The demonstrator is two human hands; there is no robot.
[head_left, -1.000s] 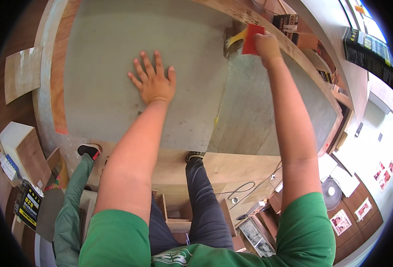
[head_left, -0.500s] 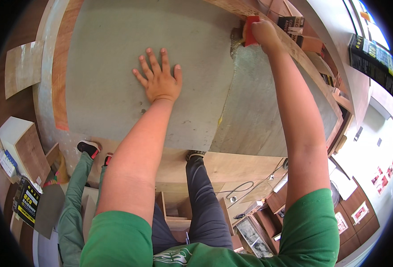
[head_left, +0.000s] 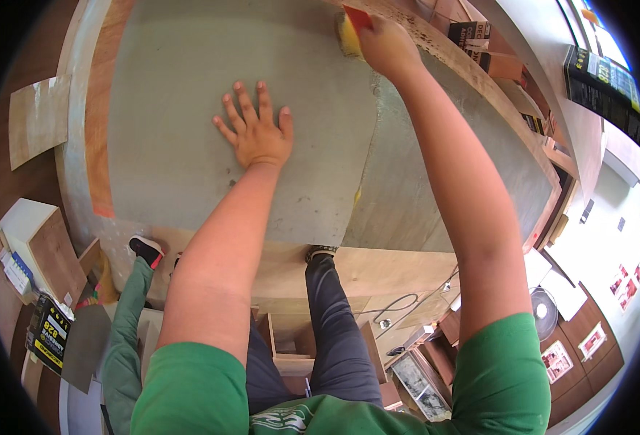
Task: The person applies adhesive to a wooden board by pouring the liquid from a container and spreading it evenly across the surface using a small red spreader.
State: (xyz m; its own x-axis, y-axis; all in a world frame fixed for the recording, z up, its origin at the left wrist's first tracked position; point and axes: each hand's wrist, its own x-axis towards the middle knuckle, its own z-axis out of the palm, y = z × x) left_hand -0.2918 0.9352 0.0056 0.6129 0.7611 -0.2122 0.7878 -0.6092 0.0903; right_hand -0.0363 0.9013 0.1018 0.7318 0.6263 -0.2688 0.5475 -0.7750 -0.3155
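Note:
A large grey sheet (head_left: 167, 145) lies in front of me, its right part covered by a darker, glossy glue-like coat (head_left: 414, 167) with an uneven edge. My left hand (head_left: 262, 138) rests flat on the bare grey part with its fingers spread. At the far edge my right hand (head_left: 391, 49) grips a red spreader (head_left: 357, 16). Yellowish-brown glue (head_left: 349, 36) lies under and beside the spreader's blade, slightly blurred. My right fingers are partly hidden behind the back of the hand.
A wooden strip (head_left: 472, 72) edges the sheet at the far right. Black adhesive boxes stand at the left (head_left: 49, 333) and right (head_left: 603, 90). Another person's green-trousered leg (head_left: 128, 319) is at the lower left. A fan (head_left: 543, 312) stands at the lower right.
My right hand has moved left and farther away with the spreader, drawing the glue along the far edge. My left hand has stayed nearly in place.

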